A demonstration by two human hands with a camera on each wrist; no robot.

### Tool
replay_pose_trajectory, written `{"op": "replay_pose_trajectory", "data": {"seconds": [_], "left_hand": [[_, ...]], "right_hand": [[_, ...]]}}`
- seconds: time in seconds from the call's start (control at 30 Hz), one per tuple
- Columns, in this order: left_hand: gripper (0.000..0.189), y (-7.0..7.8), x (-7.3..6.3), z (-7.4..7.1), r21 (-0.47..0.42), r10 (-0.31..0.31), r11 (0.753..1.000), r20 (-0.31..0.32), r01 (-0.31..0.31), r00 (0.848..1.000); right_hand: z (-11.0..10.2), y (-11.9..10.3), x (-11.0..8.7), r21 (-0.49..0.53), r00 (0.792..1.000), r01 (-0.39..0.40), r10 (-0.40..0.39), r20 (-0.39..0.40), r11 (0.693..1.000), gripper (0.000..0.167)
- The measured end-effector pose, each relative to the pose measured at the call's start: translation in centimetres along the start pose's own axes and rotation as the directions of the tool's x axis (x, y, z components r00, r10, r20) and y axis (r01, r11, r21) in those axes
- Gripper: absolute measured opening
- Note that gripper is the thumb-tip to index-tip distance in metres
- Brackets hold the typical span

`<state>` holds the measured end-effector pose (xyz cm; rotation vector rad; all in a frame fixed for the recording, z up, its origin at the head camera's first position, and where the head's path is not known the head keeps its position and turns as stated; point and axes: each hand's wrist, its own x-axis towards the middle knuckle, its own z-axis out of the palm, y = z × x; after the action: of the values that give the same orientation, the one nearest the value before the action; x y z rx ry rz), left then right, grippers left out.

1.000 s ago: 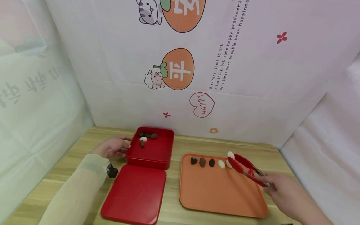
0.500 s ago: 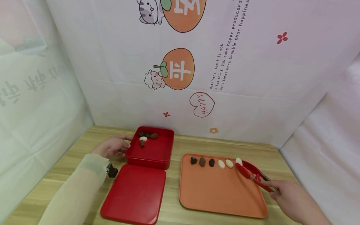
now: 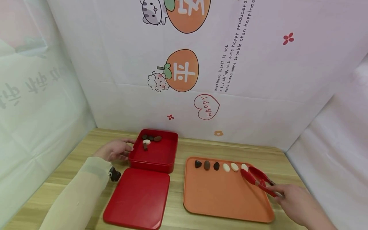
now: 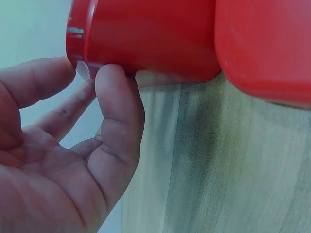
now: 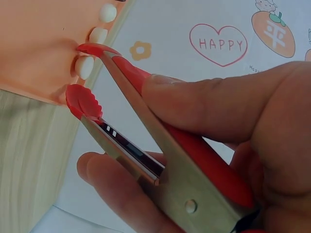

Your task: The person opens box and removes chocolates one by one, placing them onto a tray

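Observation:
My left hand [image 3: 117, 150] holds the left side of an open red box [image 3: 161, 155]; the left wrist view has its thumb and fingers at the box's rim and wall. Inside the box lie several dark and brown pebbles [image 3: 157, 138], a white one [image 3: 146, 141] and a small dark block [image 3: 145, 147]. Red-tipped tongs [image 3: 258, 179] are gripped by my right hand [image 3: 296, 202]. Their tips stand spread around a white pebble [image 5: 84, 67] lying on the orange tray [image 3: 227, 198]. That pebble ends a row of dark, brown and cream pebbles [image 3: 226, 167] along the tray's far edge.
A red lid [image 3: 138, 198] lies flat in front of the box, left of the tray. Behind the wooden table [image 3: 178, 198] rises a printed white cloth [image 3: 129, 102], with more white cloth at both sides.
The tongs have moved right and down with the white pebble, which now lies at the right end of the row. Their tips have since spread apart. My left hand has stayed at the box.

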<state>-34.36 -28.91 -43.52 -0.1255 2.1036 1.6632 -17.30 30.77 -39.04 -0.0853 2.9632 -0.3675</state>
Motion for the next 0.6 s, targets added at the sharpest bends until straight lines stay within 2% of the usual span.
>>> {"op": "replay_pose_trajectory", "data": {"seconds": [0.3,0.4,0.5,0.6], "left_hand": [[0.058,-0.1,-0.1,0.0,0.015,0.002,1.000,-0.011,-0.001,1.000],[0.057,-0.1,0.0,-0.1,0.023,0.001,1.000,-0.018,-0.001,1.000],[0.056,-0.2,0.1,-0.1,0.010,-0.003,1.000,-0.020,0.003,1.000],[0.056,-0.2,0.2,-0.1,-0.005,-0.009,1.000,-0.014,0.009,1.000]], "right_hand": [[-0.2,-0.1,-0.4,-0.034,0.998,0.040,-0.041,-0.046,0.999,0.033],[-0.6,-0.5,-0.7,-0.019,0.999,0.019,-0.020,-0.028,1.000,0.035],[-1.2,-1.1,-1.0,-0.020,0.997,0.043,-0.044,-0.060,0.999,0.035],[-2.0,-2.4,-1.1,-0.026,0.987,0.105,-0.108,-0.121,0.994,0.034]]}}
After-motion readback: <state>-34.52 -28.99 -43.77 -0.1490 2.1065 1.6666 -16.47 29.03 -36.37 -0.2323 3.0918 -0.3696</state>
